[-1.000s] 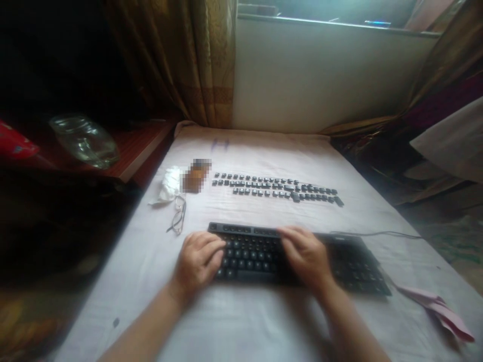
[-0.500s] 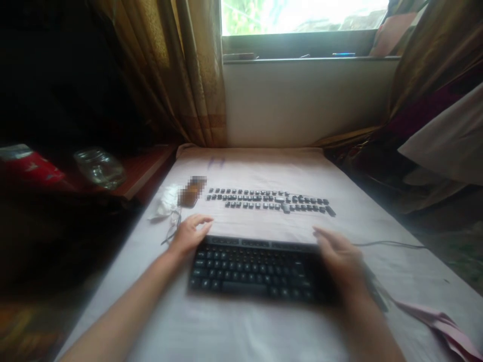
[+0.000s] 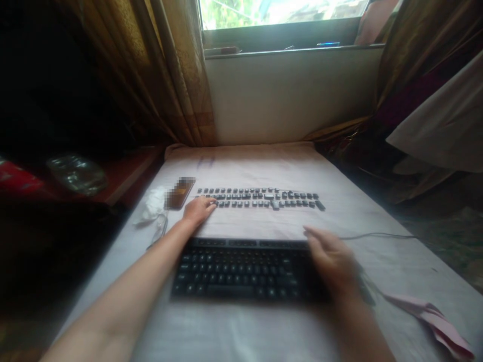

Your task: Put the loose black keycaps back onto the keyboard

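Observation:
A black keyboard (image 3: 234, 274) lies on the cloth-covered surface in front of me. Beyond it, small dark keycaps (image 3: 247, 196) are set out in three rows. My left hand (image 3: 198, 210) reaches past the keyboard's upper left corner, its fingertips at the left end of the lower rows. The fingers look slightly apart, though contact with a keycap is hard to make out. Over the keyboard's right end hovers or rests my right hand (image 3: 334, 256), blurred, with fingers loosely extended and no object visible in them. It hides the keys beneath.
Left of the keycaps lie a partly pixelated brown phone-like object (image 3: 184, 195) and a crumpled white wad (image 3: 151, 203). A cable (image 3: 377, 235) runs off to the right. Pink fabric (image 3: 430, 311) lies at the right. A clear jar (image 3: 77, 173) is at the far left.
My left hand has moved forward from the keyboard's upper left corner to the keycap rows. My right hand stays over the keyboard's right end. The whole view has shifted slightly.

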{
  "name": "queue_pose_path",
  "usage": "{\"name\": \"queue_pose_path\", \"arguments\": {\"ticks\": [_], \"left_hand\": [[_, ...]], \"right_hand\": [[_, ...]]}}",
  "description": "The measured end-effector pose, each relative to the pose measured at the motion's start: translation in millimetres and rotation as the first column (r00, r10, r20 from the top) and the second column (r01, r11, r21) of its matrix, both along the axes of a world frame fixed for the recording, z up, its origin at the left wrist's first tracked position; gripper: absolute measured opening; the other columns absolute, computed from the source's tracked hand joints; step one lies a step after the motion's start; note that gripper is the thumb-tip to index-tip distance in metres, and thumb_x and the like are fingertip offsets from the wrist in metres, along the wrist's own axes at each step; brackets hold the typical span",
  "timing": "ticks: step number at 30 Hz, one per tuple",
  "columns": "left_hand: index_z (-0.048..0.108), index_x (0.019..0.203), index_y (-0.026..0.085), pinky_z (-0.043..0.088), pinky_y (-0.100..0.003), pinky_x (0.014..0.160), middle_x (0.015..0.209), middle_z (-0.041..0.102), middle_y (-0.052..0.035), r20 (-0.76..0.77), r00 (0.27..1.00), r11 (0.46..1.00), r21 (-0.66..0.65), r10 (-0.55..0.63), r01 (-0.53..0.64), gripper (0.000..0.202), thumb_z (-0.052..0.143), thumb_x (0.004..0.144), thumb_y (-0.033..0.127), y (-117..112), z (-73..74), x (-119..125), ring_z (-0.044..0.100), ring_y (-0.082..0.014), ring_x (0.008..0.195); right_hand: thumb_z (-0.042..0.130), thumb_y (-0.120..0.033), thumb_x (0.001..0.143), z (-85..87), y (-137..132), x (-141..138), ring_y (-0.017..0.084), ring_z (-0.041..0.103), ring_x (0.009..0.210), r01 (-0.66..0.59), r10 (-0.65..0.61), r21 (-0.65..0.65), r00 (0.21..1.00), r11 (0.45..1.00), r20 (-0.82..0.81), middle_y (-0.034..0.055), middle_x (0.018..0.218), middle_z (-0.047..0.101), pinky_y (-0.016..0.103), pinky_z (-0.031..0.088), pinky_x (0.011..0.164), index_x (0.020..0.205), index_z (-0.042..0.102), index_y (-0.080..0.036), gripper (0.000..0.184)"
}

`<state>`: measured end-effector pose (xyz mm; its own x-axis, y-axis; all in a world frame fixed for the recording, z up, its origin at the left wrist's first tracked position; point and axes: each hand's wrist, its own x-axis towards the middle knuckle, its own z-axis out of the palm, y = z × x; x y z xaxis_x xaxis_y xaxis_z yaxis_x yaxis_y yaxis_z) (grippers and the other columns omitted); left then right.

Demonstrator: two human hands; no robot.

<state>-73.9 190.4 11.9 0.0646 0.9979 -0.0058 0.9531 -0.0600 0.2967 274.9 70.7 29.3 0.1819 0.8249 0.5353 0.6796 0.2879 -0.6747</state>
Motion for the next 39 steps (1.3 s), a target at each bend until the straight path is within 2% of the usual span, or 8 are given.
{"name": "queue_pose_path", "arguments": {"ticks": [8, 11, 15, 19, 22, 32, 36, 39], "left_hand": [[0.058, 0.124, 0.019, 0.054, -0.044, 0.089, 0.126, 0.059, -0.0097, -0.029, 0.998, 0.996, 0.065, -0.056, 0.058, 0.034, 0.059, 0.095, 0.037, 1.2, -2.6, -1.3, 0.061, -0.0221, 0.105], [0.058, 0.122, 0.019, 0.054, -0.043, 0.087, 0.124, 0.06, -0.0094, 0.0, 0.995, 0.988, 0.124, -0.097, 0.096, 0.032, 0.059, 0.095, 0.037, -11.7, 2.7, -5.9, 0.062, -0.0215, 0.103], [0.064, 0.112, 0.023, 0.054, -0.032, 0.084, 0.105, 0.069, -0.0028, 0.056, 0.971, 0.955, 0.201, -0.233, 0.217, 0.022, 0.055, 0.096, 0.035, -65.3, 13.1, -6.2, 0.066, -0.0153, 0.087], [0.067, 0.11, 0.026, 0.053, -0.03, 0.088, 0.104, 0.072, -0.0019, 0.083, 0.928, 0.914, 0.222, -0.364, 0.339, 0.023, 0.053, 0.096, 0.036, -130.0, 19.4, -0.7, 0.067, -0.0169, 0.095], [0.069, 0.105, 0.026, 0.052, -0.03, 0.082, 0.104, 0.07, -0.0026, 0.066, 0.925, 0.914, 0.193, -0.375, 0.357, 0.019, 0.055, 0.094, 0.032, -152.9, 21.5, 2.1, 0.066, -0.0178, 0.093], [0.071, 0.097, 0.027, 0.049, -0.03, 0.078, 0.1, 0.068, -0.0012, 0.022, 0.943, 0.943, 0.017, -0.333, 0.333, 0.012, 0.064, 0.086, 0.027, -145.1, 34.6, 11.6, 0.063, -0.0197, 0.091], [0.072, 0.097, 0.028, 0.049, -0.029, 0.078, 0.098, 0.069, -0.0012, 0.046, 0.95, 0.951, -0.004, -0.308, 0.308, 0.013, 0.066, 0.085, 0.029, -144.9, 33.6, 11.1, 0.063, -0.0194, 0.091], [0.073, 0.094, 0.028, 0.049, -0.029, 0.078, 0.097, 0.069, -0.0012, 0.072, 0.954, 0.956, -0.002, -0.291, 0.292, 0.012, 0.066, 0.085, 0.03, -144.9, 31.0, 10.3, 0.062, -0.0194, 0.092]], "right_hand": [[0.053, -0.028, 0.086, -1.8, 0.5, -5.4, 0.021, 0.074, 0.076, -0.037, 0.033, 0.05, 0.996, 0.998, 0.078, 0.0049, 0.083, 0.078, 0.032, 0.061, 0.072, 0.085, 0.076, -0.022, 0.024], [0.053, -0.026, 0.087, -3.2, 0.3, -9.3, 0.021, 0.074, 0.076, -0.074, 0.066, 0.071, 0.991, 0.995, 0.113, 0.0044, 0.083, 0.078, 0.032, 0.061, 0.073, 0.087, 0.076, -0.022, 0.024], [0.053, -0.024, 0.088, -4.9, -3.5, -23.9, 0.02, 0.073, 0.077, -0.159, 0.142, 0.101, 0.978, 0.982, 0.155, 0.0045, 0.086, 0.078, 0.031, 0.06, 0.075, 0.093, 0.076, -0.023, 0.024], [0.051, -0.021, 0.089, -7.5, -10.5, -45.1, 0.019, 0.073, 0.08, -0.283, 0.269, 0.055, 0.946, 0.958, 0.183, 0.0044, 0.09, 0.077, 0.028, 0.06, 0.075, 0.098, 0.076, -0.024, 0.027], [0.049, -0.02, 0.09, -9.5, -14.8, -57.3, 0.019, 0.073, 0.082, -0.334, 0.332, -0.021, 0.924, 0.942, 0.188, 0.0045, 0.091, 0.077, 0.028, 0.06, 0.074, 0.099, 0.076, -0.025, 0.028], [0.049, -0.013, 0.092, -8.6, -26.6, -81.7, 0.017, 0.071, 0.078, -0.475, 0.473, -0.053, 0.848, 0.878, 0.238, 0.0064, 0.09, 0.075, 0.027, 0.057, 0.071, 0.103, 0.073, -0.022, 0.029], [0.049, -0.015, 0.093, -4.4, -29.8, -103.2, 0.019, 0.068, 0.08, -0.494, 0.49, -0.068, 0.818, 0.867, 0.302, 0.0087, 0.094, 0.074, 0.029, 0.054, 0.071, 0.106, 0.072, -0.018, 0.027], [0.054, -0.019, 0.092, -2.9, -29.4, -124.1, 0.02, 0.065, 0.08, -0.476, 0.495, -0.145, 0.796, 0.867, 0.348, 0.0075, 0.093, 0.074, 0.03, 0.052, 0.071, 0.105, 0.073, -0.021, 0.023]]}}
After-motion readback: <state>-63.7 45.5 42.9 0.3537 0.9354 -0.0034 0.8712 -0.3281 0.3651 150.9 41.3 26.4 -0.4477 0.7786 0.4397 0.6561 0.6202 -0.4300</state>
